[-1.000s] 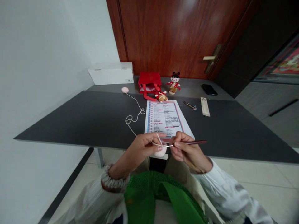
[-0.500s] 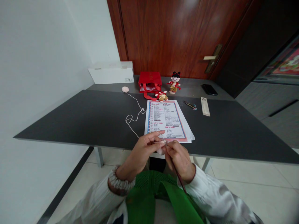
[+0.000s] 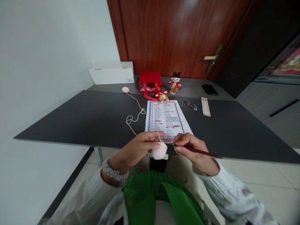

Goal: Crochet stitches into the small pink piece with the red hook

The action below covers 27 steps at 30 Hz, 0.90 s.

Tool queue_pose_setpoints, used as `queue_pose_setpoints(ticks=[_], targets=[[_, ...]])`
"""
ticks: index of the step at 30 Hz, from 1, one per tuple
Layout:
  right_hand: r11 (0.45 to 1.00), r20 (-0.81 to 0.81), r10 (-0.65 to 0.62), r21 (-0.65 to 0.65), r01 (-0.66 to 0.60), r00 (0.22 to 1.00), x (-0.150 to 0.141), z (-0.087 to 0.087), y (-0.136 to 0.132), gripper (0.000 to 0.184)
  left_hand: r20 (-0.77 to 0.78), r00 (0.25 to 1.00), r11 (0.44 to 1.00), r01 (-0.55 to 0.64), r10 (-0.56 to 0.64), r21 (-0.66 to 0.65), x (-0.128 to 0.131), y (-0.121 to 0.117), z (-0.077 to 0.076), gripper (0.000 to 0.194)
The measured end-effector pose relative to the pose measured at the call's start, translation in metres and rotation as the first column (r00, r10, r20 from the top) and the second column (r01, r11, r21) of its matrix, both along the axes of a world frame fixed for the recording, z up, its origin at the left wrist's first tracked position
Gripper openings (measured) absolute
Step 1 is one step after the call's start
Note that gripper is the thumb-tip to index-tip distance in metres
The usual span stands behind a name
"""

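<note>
Pinched in my left hand (image 3: 138, 145) is a small pale pink crocheted piece (image 3: 159, 152), rounded like a cup, its rim against my thumb. A strand of yarn (image 3: 133, 121) runs from my left hand across the table to a small yarn ball (image 3: 125, 89). My right hand (image 3: 193, 150) is closed on a crochet hook (image 3: 203, 152) with a dark red-brown handle pointing right. Its tip end is near my right fingertips, apart from the crocheted piece. Both hands are at the table's front edge, over a printed sheet (image 3: 164, 120) of text.
Behind the sheet lie a doll part (image 3: 162, 96) in red and tan and a red bag (image 3: 150, 82). A finished doll (image 3: 175, 83) stands to their right. Small scissors (image 3: 190, 105), a pale flat packet (image 3: 205, 107) and a black phone (image 3: 210, 89) are farther right. A white box (image 3: 111, 72) stands back left.
My right hand has moved right with the hook, away from the crocheted piece, and the handle has swung outward. The pink piece now shows more fully below my left fingers.
</note>
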State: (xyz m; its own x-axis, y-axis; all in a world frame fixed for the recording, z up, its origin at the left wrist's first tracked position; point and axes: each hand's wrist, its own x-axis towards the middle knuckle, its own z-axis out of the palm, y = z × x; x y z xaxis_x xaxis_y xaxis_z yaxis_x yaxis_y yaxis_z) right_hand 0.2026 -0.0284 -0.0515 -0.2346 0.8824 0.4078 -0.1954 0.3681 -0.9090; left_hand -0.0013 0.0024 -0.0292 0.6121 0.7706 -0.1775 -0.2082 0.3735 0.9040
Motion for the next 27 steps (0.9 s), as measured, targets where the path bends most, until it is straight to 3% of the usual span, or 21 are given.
queue_pose_setpoints(ticks=[7,16,22,27], targets=[[0.998,0.068,0.062,0.01,-0.063,0.996,0.007,0.015,0.002,0.011,0.02,0.988,0.988,0.154,-0.153,-0.01,-0.004,0.005,0.004,0.04],[0.976,-0.133,0.162,-0.127,-0.179,0.978,0.001,0.014,0.001,0.014,-0.025,0.977,0.977,0.211,-0.211,-0.009,-0.009,0.006,0.015,0.032],[0.993,0.042,0.113,-0.024,-0.112,0.993,0.008,0.024,0.001,0.011,-0.013,0.964,0.962,0.263,-0.265,-0.072,-0.011,0.005,0.019,0.034],[0.983,0.1,0.181,-0.002,-0.182,0.978,0.015,0.029,0.004,0.009,-0.037,0.949,0.947,0.31,-0.315,-0.087,-0.013,0.01,0.019,0.035]])
